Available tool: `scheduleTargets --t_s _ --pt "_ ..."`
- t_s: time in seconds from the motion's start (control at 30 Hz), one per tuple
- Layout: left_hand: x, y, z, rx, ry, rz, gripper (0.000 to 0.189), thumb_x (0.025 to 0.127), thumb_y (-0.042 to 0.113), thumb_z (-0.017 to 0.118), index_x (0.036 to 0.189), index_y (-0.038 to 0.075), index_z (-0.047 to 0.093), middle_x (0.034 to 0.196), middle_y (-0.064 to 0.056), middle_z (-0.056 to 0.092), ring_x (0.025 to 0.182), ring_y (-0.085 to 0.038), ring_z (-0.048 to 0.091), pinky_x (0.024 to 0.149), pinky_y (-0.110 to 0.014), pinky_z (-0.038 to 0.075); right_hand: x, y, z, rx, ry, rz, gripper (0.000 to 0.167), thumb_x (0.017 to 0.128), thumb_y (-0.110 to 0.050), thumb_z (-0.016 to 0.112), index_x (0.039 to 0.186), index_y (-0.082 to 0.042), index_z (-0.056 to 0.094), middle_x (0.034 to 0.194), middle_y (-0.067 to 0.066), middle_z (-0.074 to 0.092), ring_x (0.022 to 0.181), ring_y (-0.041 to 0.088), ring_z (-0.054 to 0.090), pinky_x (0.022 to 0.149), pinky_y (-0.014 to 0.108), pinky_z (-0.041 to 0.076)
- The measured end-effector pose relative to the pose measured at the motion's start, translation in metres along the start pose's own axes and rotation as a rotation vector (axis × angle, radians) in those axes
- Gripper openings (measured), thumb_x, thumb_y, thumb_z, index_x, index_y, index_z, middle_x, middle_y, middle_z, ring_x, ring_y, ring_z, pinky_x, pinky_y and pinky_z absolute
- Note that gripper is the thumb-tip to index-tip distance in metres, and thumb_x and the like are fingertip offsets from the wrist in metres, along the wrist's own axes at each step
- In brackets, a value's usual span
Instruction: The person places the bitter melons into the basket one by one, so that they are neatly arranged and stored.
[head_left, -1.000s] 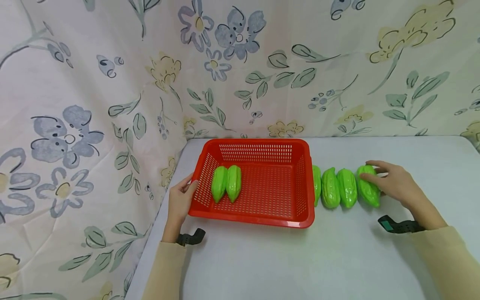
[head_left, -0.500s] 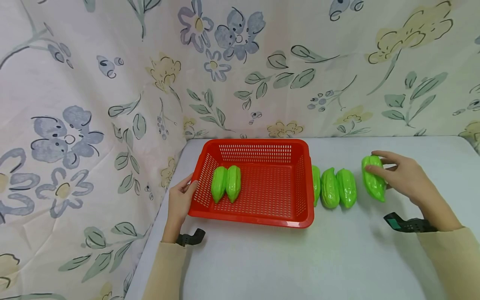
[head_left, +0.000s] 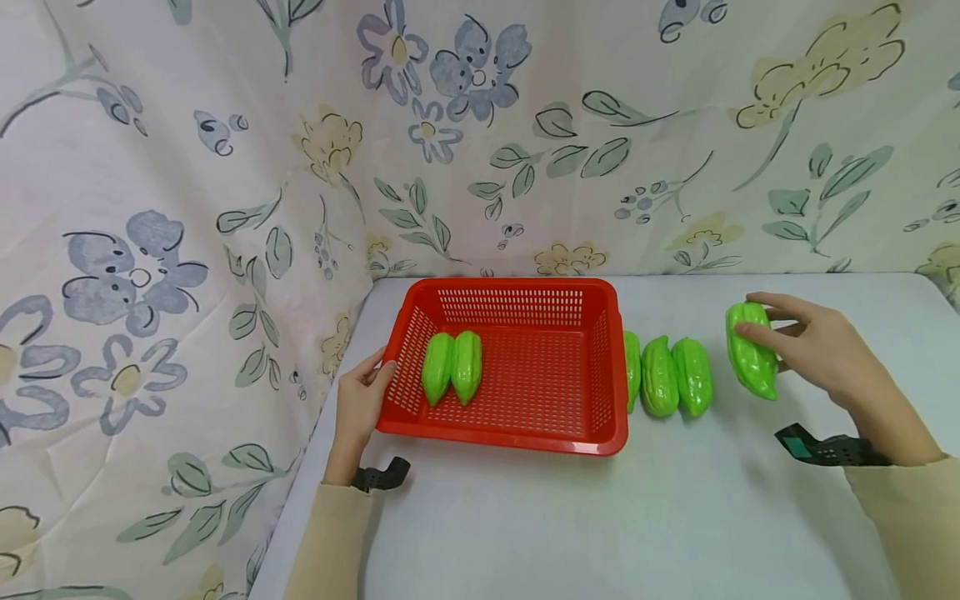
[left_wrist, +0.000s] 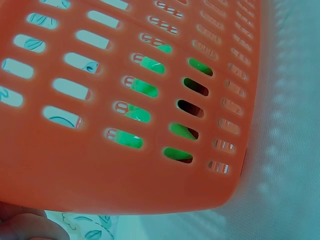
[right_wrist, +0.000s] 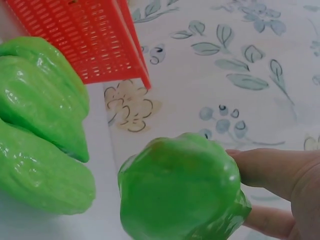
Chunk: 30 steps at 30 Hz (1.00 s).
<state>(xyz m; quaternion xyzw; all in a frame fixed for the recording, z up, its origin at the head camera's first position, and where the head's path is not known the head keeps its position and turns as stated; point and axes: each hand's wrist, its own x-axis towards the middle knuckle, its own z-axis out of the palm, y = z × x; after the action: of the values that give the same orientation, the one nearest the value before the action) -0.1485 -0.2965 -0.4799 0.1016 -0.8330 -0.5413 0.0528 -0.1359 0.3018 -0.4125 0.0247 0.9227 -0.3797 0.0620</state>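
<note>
My right hand point(head_left: 821, 346) pinches a glossy green ridged vegetable point(head_left: 752, 350), blunt at one end and tapered at the other, above the table's right side. In the right wrist view the vegetable point(right_wrist: 180, 187) shows its blunt end, with fingers at its right side. My left hand point(head_left: 362, 400) grips the left rim of a red plastic basket point(head_left: 502, 435), thumb over the edge. Two similar green vegetables point(head_left: 452, 367) lie side by side in the basket's left part. The left wrist view shows the basket's slotted wall point(left_wrist: 100, 165) close up, with green through the slots.
Several more green vegetables point(head_left: 693, 377) lie in a row on the white table point(head_left: 540, 525), right of the basket; the leftmost is partly hidden by the basket wall. A flowered cloth point(head_left: 480, 167) hangs behind the table and along its left side.
My right hand has lifted the end vegetable off the table and moved it slightly right and away from me. The left hand and the basket stay in place.
</note>
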Motion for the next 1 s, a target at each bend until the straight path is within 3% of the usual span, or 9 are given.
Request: scheduleTargets --t_s 0.3,0.73,1.0 --pt "-0.001 -0.001 -0.001 0.008 -0.013 -0.035 0.051 0.102 0.044 0.064 0.148 0.022 0.060 0.123 -0.019 0.074 0.096 -0.031 0.073 0.071 -0.026 0.063 -0.005 -0.008 -0.006 0.032 0.043 -0.003 0.074 0.101 -0.046 0.066 0.157 -0.004 0.042 0.147 0.039 0.045 0.079 -0.022 0.048 0.061 0.025 0.057" --pt "0.000 -0.001 0.000 -0.007 -0.007 0.002 0.049 0.103 0.040 0.065 0.146 0.019 0.062 0.118 -0.019 0.076 0.090 -0.026 0.074 0.069 -0.025 0.062 -0.010 -0.014 -0.014 0.021 0.084 -0.015 0.075 0.100 -0.048 0.067 0.158 -0.008 0.042 0.147 0.035 0.047 0.078 -0.021 0.049 0.060 0.026 0.055" --pt "0.000 -0.002 -0.001 -0.009 -0.018 -0.009 0.050 0.102 0.044 0.064 0.148 0.021 0.061 0.122 -0.018 0.075 0.097 -0.031 0.074 0.073 -0.027 0.063 -0.012 -0.015 -0.017 0.038 0.122 -0.023 0.072 0.099 -0.047 0.068 0.158 -0.012 0.044 0.145 0.031 0.049 0.078 -0.017 0.053 0.059 0.023 0.055"
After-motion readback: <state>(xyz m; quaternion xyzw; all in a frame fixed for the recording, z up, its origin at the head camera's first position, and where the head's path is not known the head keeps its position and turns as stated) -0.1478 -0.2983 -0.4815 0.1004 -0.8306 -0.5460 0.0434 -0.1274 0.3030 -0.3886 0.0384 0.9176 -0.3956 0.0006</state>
